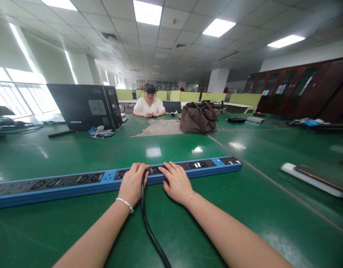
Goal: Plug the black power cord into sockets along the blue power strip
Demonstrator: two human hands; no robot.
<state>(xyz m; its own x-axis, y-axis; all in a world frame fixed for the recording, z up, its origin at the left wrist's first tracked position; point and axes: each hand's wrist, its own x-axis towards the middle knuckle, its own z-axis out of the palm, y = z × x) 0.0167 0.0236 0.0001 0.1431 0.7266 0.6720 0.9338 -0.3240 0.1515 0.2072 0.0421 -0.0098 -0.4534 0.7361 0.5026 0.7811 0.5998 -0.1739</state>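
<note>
A long blue power strip [149,180] with black sockets lies across the green table in the head view. My left hand [133,183] is at its middle, closed around the end of a black power cable [149,227] at a socket. My fingers hide the cable's plug, so how far it sits in the socket cannot be seen. From there the cable runs down between my forearms. My right hand [177,181] rests on the strip just to the right, fingers stretched out over its top and edge, holding nothing.
Behind the strip stand a black computer case [85,108], gloves [101,132] and a brown bag [198,118]. A person [149,106] sits across the green table [238,230]. On the right lies a long white-edged bar [313,181]; loose cables [21,127] are at the left.
</note>
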